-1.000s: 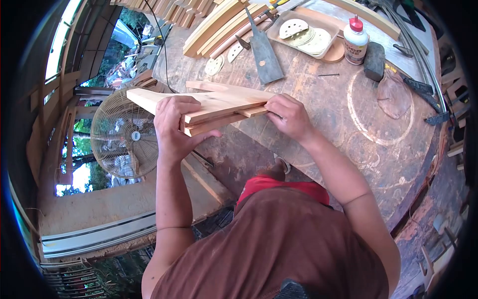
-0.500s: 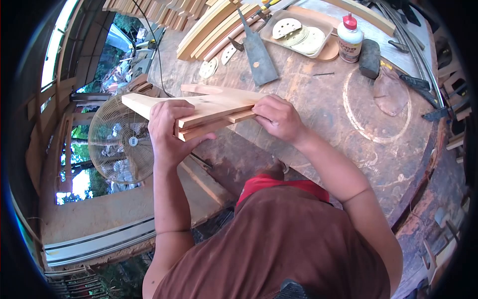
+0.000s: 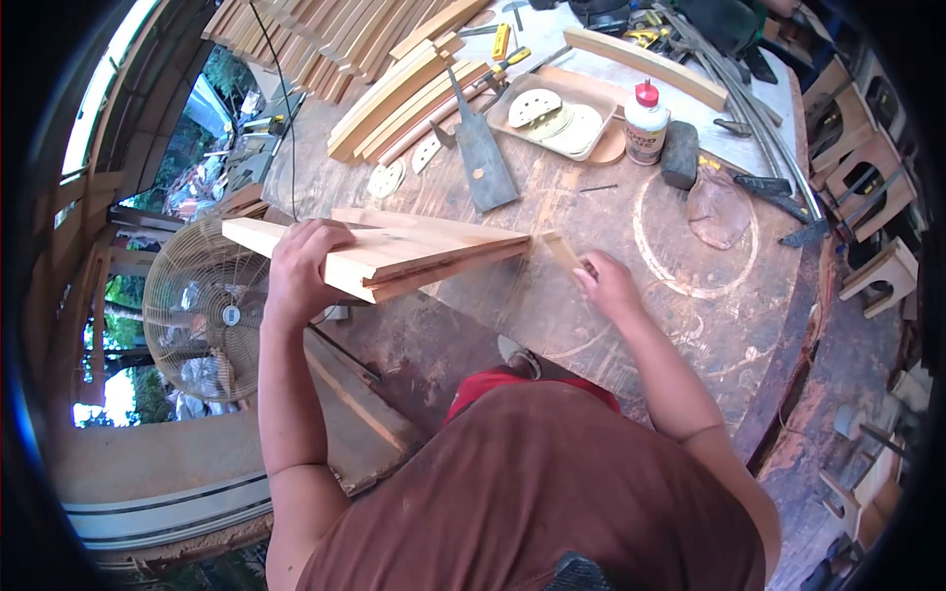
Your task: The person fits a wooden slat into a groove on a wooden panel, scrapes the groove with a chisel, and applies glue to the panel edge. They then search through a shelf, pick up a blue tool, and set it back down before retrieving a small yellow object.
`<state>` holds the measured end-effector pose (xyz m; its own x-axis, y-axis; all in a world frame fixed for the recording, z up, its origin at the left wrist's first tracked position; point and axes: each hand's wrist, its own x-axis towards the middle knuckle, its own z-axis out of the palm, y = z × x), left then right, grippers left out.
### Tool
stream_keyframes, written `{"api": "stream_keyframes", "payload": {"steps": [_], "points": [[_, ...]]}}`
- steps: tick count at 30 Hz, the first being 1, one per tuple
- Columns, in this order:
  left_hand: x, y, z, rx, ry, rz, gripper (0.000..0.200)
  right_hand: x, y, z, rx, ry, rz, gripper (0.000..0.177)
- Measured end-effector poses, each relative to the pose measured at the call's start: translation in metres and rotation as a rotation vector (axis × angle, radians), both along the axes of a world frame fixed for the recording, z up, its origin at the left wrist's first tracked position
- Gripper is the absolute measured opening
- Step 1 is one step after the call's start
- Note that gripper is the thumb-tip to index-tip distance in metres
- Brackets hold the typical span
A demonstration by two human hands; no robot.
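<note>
My left hand (image 3: pixel 304 264) grips the near left end of a light wooden panel (image 3: pixel 414 251), its fingers over the top face. A groove runs along the panel's near edge, and the panel is held up tilted at the workbench edge. My right hand (image 3: pixel 609 284) pinches a small flat wood strip (image 3: pixel 562 250) just off the panel's right end, over the bench. On the bench beyond lie a dark flat-bladed hand tool (image 3: pixel 483 163) and a single nail (image 3: pixel 598 187).
Sanding discs (image 3: pixel 562 128) fill a tray (image 3: pixel 603 148) beside a glue bottle (image 3: pixel 645 126) and a dark mallet-like block (image 3: pixel 680 155). Wood strips (image 3: pixel 394 103) are stacked at the back left. A fan (image 3: pixel 202 315) stands left of the workbench (image 3: pixel 680 325).
My right hand has drawn the small strip out from the panel's edge and moved it to the right. My left hand still holds the panel. The view has shifted slightly.
</note>
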<state>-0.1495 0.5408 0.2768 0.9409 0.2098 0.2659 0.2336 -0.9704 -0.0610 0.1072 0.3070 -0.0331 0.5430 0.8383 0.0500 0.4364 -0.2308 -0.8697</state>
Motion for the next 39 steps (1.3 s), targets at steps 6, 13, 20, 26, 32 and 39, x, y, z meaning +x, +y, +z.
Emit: {"api": "stream_keyframes", "payload": {"steps": [6, 13, 20, 26, 32, 39], "points": [[-0.015, 0.043, 0.007, -0.071, -0.016, -0.04, 0.043, 0.029, -0.05, -0.017, -0.182, 0.007, -0.221, 0.031], [-0.01, 0.11, 0.02, -0.115, 0.045, -0.15, 0.053, 0.011, -0.077, 0.0, -0.096, -0.351, -0.337, 0.027], [0.012, 0.148, 0.024, -0.18, 0.05, -0.135, 0.058, -0.046, -0.023, 0.016, -0.046, -0.191, -0.444, 0.012], [0.016, 0.162, 0.014, -0.17, 0.019, -0.207, 0.066, -0.073, 0.015, 0.021, -0.134, -0.141, -0.438, 0.011], [0.022, 0.163, 0.017, -0.156, -0.001, -0.26, 0.061, -0.062, 0.032, 0.016, -0.107, -0.128, -0.526, 0.02], [0.033, 0.163, 0.017, -0.161, 0.015, -0.239, 0.064, -0.011, 0.091, 0.028, -0.161, 0.061, -0.463, 0.031]]}}
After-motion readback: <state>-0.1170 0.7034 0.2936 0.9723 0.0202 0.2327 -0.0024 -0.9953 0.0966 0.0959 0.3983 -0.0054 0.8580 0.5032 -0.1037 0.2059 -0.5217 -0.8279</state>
